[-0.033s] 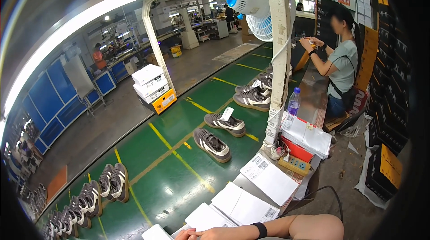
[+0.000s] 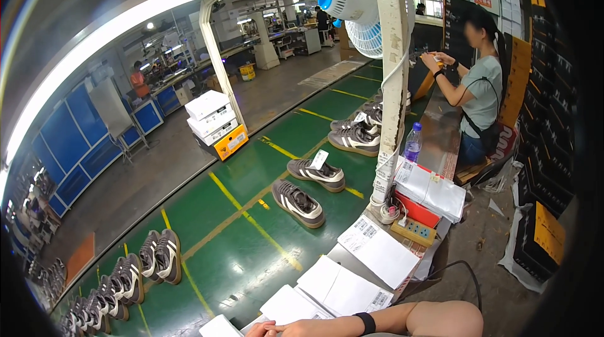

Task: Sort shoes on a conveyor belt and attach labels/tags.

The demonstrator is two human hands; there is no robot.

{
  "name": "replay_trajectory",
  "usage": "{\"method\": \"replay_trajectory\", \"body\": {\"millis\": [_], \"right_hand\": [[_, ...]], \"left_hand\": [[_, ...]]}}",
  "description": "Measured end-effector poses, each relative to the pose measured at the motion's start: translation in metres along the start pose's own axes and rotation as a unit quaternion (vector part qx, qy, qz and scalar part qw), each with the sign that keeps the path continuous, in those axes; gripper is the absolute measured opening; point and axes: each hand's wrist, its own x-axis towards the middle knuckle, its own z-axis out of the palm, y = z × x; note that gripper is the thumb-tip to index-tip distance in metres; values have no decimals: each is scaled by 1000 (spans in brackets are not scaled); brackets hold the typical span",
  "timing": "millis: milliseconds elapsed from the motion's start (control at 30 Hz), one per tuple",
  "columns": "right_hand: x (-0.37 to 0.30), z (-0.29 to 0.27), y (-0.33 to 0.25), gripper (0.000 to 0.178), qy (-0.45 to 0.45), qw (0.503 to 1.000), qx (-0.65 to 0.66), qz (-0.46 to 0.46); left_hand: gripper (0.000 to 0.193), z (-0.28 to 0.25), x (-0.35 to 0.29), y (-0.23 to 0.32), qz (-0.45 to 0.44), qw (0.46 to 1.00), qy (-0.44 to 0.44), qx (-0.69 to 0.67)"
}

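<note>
At the lower edge my right forearm reaches in from the right, a black band on its wrist. My right hand [image 2: 301, 329] points left with a finger stretched out, and nothing shows in it. Its tip meets the fingers of what looks like my left hand [image 2: 258, 329], mostly cut off by the picture edge. Just beyond the hands lie white boxes or packets [image 2: 343, 283] with printed labels. A grey sneaker with white stripes [image 2: 298, 203] stands on the green belt, and another sneaker [image 2: 318, 174] with a white tag sits behind it.
Rows of sneakers [image 2: 126, 277] line the belt's left; more [image 2: 355, 138] stand farther back. A white post [image 2: 391, 73] carries a fan [image 2: 358, 13]. Near its foot are a power strip [image 2: 414, 232] and a bottle [image 2: 413, 143]. A co-worker [image 2: 481, 79] sits beyond. Shoeboxes [image 2: 211, 117] are stacked across the belt.
</note>
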Motion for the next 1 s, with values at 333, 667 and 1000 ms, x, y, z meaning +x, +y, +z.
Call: {"method": "replay_trajectory", "body": {"millis": [333, 667, 1000], "right_hand": [[2, -13, -15, 10, -20, 997, 73, 33], [4, -16, -11, 9, -25, 993, 96, 59], [-2, -24, -8, 16, -65, 981, 129, 128]], "left_hand": [[17, -8, -2, -18, 67, 998, -4, -1], [15, -15, 1, -16, 51, 997, -44, -46], [10, -20, -2, -32, -2, 989, -133, 65]]}}
